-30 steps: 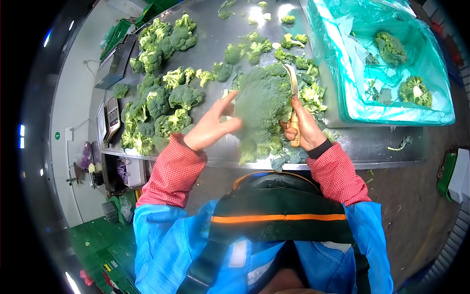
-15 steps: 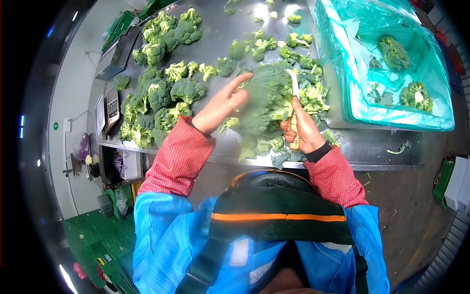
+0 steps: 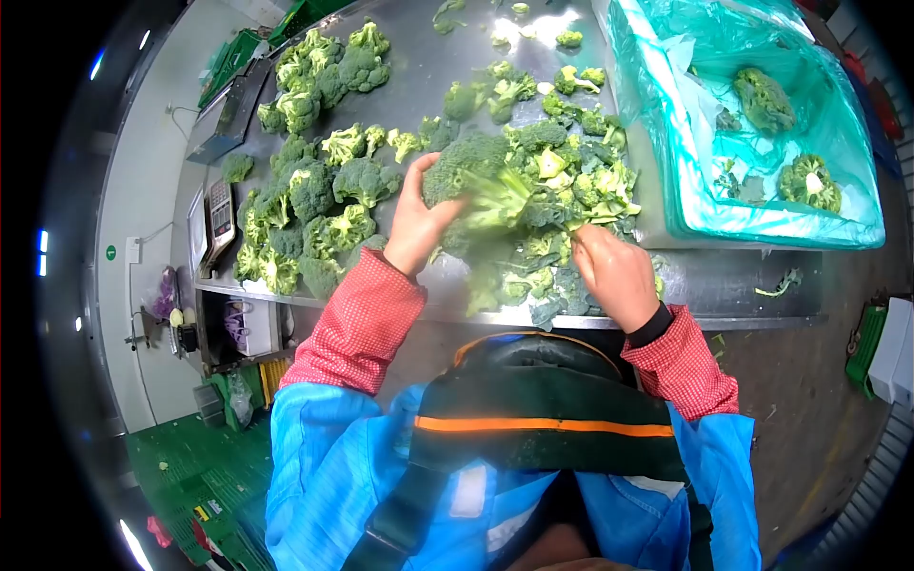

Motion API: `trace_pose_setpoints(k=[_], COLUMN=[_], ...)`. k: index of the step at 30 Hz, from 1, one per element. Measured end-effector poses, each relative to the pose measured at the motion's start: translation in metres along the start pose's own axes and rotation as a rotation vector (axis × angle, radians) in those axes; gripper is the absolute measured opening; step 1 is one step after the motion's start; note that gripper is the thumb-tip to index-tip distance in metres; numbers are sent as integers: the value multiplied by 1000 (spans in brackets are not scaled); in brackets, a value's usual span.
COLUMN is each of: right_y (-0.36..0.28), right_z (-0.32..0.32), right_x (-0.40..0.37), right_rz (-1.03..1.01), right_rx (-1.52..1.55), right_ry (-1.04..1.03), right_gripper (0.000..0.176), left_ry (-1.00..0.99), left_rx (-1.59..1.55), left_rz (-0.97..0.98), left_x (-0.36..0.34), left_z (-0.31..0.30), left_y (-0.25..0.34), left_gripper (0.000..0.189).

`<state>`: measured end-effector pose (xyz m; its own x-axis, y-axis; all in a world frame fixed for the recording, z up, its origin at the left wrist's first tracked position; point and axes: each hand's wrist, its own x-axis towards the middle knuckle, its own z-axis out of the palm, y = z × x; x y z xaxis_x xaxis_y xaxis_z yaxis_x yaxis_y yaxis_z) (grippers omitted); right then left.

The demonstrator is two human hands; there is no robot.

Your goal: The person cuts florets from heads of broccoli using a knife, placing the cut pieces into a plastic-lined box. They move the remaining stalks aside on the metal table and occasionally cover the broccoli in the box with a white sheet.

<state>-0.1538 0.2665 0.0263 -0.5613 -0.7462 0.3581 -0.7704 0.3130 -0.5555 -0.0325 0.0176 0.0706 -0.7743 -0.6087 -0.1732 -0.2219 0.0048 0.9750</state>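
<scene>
My left hand (image 3: 424, 214) grips a large broccoli head (image 3: 468, 171), thumb and fingers around its left side, its pale stem side turned to the right. My right hand (image 3: 614, 276) is closed beside that stem, over the cut pieces. A knife was in it earlier; now the blade cannot be made out, and what the fingers hold is hidden. Around and below the hands lies a pile of cut florets and leaves (image 3: 595, 181). More broccoli pieces (image 3: 314, 190) are heaped to the left of my left hand on the metal table (image 3: 419, 76).
At the right stands a crate lined with a green plastic bag (image 3: 657, 143), with several broccoli pieces inside. A scale (image 3: 219, 209) sits at the table's left edge. Another broccoli heap (image 3: 333, 67) lies at the back left. A leaf scrap (image 3: 781, 283) lies near the front right edge.
My left hand has closed on the broccoli head, which has shifted left and turned. My right hand has moved slightly right and down, and the knife blade no longer shows.
</scene>
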Motion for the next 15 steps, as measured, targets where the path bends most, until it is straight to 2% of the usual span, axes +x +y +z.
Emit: trace_pose_setpoints(k=[2,5,8,11,12,13,15], right_y=[-1,-2,5,31,65,61,35], right_z=[0,2,11,36,45,30,17], right_x=[-1,6,11,-3,-19,-18,-10], right_rz=[-83,-95,-69,91,140,276,268], right_rx=[-111,-219,-267,-430,-284,-216,-64], right_ry=[-2,-10,-15,-106,-41,-78,-69], right_gripper=[11,12,12,10,11,13,16], left_ry=[4,-22,-17,43,44,87,115], left_rx=[93,137,83,296,94,106,114], left_rz=[55,104,86,130,42,99,136], left_x=[-2,-6,-9,-13,-21,-24,-22], left_z=[-2,-3,-3,-20,-24,-32,-49], left_y=[1,4,5,-9,10,18,20], left_gripper=[63,66,70,69,70,70,70])
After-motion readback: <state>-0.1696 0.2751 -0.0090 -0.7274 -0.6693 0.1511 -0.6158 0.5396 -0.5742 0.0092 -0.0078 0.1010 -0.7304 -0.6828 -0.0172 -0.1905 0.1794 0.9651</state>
